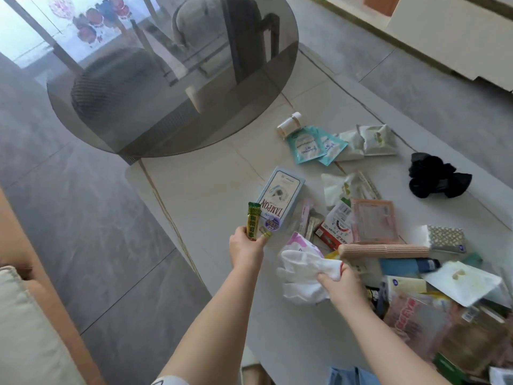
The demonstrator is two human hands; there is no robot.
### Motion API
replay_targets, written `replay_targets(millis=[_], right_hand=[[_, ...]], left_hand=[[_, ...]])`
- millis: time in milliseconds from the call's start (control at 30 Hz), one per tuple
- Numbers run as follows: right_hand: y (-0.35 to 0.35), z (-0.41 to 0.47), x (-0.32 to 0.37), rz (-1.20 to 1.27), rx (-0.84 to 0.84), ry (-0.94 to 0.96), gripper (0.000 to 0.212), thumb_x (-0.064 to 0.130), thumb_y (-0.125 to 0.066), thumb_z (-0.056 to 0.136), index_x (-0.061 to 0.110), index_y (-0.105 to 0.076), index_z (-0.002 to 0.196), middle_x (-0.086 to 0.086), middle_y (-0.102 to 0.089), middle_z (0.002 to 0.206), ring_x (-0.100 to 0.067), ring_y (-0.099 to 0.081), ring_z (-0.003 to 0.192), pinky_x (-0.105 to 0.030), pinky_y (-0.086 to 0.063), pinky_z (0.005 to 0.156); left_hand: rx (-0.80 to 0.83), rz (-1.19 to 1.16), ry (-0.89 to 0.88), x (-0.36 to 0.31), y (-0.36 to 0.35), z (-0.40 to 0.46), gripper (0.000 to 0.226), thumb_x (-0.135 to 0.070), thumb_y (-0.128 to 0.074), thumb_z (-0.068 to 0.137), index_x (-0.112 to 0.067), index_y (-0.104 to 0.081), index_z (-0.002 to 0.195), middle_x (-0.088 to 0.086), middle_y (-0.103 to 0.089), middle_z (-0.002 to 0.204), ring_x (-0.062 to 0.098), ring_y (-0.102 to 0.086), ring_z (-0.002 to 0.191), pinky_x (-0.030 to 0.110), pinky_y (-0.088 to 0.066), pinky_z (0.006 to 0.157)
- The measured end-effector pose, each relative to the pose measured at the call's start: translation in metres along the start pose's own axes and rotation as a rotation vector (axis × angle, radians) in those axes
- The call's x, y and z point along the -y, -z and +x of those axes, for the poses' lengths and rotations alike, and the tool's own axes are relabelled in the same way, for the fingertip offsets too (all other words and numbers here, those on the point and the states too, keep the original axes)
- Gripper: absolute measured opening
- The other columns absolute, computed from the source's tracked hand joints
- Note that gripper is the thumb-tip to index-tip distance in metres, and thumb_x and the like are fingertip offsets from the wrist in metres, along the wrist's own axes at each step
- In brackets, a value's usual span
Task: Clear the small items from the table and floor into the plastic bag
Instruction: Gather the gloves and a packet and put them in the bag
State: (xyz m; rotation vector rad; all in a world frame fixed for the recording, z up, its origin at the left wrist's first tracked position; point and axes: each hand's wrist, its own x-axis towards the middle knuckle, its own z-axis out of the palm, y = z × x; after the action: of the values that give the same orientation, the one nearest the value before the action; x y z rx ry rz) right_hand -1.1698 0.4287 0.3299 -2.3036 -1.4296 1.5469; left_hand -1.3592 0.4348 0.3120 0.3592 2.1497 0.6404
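My left hand (pixel 245 247) is shut on a green stick packet (pixel 253 221), held upright above the pale table (pixel 211 195). My right hand (pixel 340 284) grips the crumpled white plastic bag (pixel 301 276) by its rim, just right of the left hand. Several small items lie scattered on the table: a light-blue tampon box (pixel 280 194), teal sachets (pixel 312 144), a white pill bottle (pixel 288 124), white-green snack packets (pixel 373 138), a pink square packet (pixel 374 220) and a black scrunchie (pixel 437 176).
A round smoked-glass tabletop (pixel 172 73) overlaps the pale table at the upper left. A heap of packets and magazines (pixel 433 309) fills the lower right. A sofa edge (pixel 25 301) runs down the left, with grey tiled floor (pixel 91 218) between.
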Motion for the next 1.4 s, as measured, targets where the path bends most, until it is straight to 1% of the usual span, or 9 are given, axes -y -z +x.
replay_targets(millis=[233, 300, 400, 500, 633, 833, 967, 1133, 1400], right_hand=[[-0.001, 0.008, -0.009, 0.061, 0.026, 0.014, 0.03, 0.019, -0.064, 0.087, 0.01, -0.057, 0.115, -0.006, -0.064, 0.102, -0.022, -0.059, 0.088, -0.026, -0.044, 0.067], [0.005, 0.004, -0.007, 0.067, 0.023, 0.015, 0.031, 0.018, -0.065, 0.086, 0.011, -0.057, 0.115, -0.006, -0.064, 0.103, -0.023, -0.059, 0.09, -0.027, -0.043, 0.073], [0.018, -0.009, 0.002, 0.073, 0.034, 0.017, 0.029, 0.018, -0.065, 0.086, 0.011, -0.057, 0.113, -0.004, -0.061, 0.101, -0.022, -0.056, 0.092, -0.027, -0.041, 0.077], [0.033, -0.033, 0.017, 0.085, 0.07, -0.004, 0.028, 0.018, -0.066, 0.085, 0.011, -0.059, 0.112, -0.005, -0.063, 0.101, -0.023, -0.059, 0.094, -0.03, -0.046, 0.08], [0.049, -0.076, 0.042, 0.121, 0.13, -0.007, 0.027, 0.021, -0.068, 0.082, 0.014, -0.061, 0.106, -0.007, -0.068, 0.096, -0.03, -0.068, 0.085, -0.051, -0.057, 0.078], [0.06, -0.171, 0.097, 0.154, 0.298, 0.117, 0.018, 0.005, -0.064, 0.084, 0.01, -0.059, 0.1, -0.013, -0.066, 0.094, -0.034, -0.067, 0.08, -0.054, -0.057, 0.066], [0.047, -0.231, 0.135, 0.172, 0.45, 0.171, 0.02, -0.004, -0.059, 0.085, 0.008, -0.054, 0.1, -0.007, -0.06, 0.087, -0.024, -0.062, 0.073, -0.038, -0.054, 0.051], [0.005, -0.296, 0.174, 0.121, 0.621, 0.244, 0.023, -0.005, -0.055, 0.083, 0.016, -0.054, 0.091, -0.013, -0.061, 0.095, -0.026, -0.061, 0.077, -0.034, -0.053, 0.05], [-0.081, -0.406, 0.222, -0.098, 0.817, 0.411, 0.02, 0.008, -0.046, 0.083, 0.009, -0.058, 0.098, -0.008, -0.063, 0.082, -0.023, -0.061, 0.067, -0.026, -0.05, 0.042]], left_hand=[[0.039, -0.16, 0.075, 0.015, -0.018, 0.014, 0.015, -0.023, -0.07, 0.082, -0.026, -0.059, 0.072, 0.004, -0.065, 0.082, 0.026, -0.062, 0.079, 0.039, -0.053, 0.078], [0.056, -0.194, 0.092, 0.013, -0.016, 0.008, 0.005, -0.022, -0.069, 0.083, -0.021, -0.064, 0.082, 0.005, -0.062, 0.078, 0.023, -0.056, 0.069, 0.035, -0.051, 0.072], [0.094, -0.286, 0.165, 0.009, -0.004, -0.01, 0.017, -0.018, -0.068, 0.085, -0.009, -0.063, 0.099, 0.005, -0.057, 0.075, 0.019, -0.051, 0.062, 0.031, -0.048, 0.066], [0.13, -0.35, 0.258, 0.001, 0.023, -0.045, 0.014, -0.017, -0.064, 0.089, -0.009, -0.057, 0.098, 0.006, -0.057, 0.081, 0.017, -0.053, 0.068, 0.033, -0.051, 0.073], [0.148, -0.471, 0.292, -0.008, 0.076, -0.107, 0.005, -0.007, -0.06, 0.091, -0.007, -0.056, 0.089, 0.009, -0.059, 0.077, 0.018, -0.059, 0.067, 0.029, -0.051, 0.064], [0.051, -0.61, 0.26, -0.01, 0.17, -0.192, 0.008, -0.001, -0.058, 0.09, -0.003, -0.051, 0.091, 0.014, -0.061, 0.077, 0.022, -0.064, 0.061, 0.033, -0.053, 0.056], [-0.011, -0.732, 0.248, -0.002, 0.233, -0.233, 0.007, 0.001, -0.059, 0.089, -0.001, -0.053, 0.09, 0.012, -0.066, 0.069, 0.018, -0.067, 0.055, 0.037, -0.056, 0.065], [-0.089, -0.856, 0.21, 0.017, 0.308, -0.28, 0.011, 0.001, -0.055, 0.092, 0.0, -0.056, 0.081, 0.005, -0.068, 0.054, 0.012, -0.067, 0.049, 0.025, -0.057, 0.048], [-0.353, -1.119, 0.258, 0.09, 0.401, -0.352, 0.005, -0.003, -0.046, 0.098, -0.003, -0.05, 0.094, 0.011, -0.057, 0.077, 0.014, -0.06, 0.05, 0.022, -0.052, 0.042]])
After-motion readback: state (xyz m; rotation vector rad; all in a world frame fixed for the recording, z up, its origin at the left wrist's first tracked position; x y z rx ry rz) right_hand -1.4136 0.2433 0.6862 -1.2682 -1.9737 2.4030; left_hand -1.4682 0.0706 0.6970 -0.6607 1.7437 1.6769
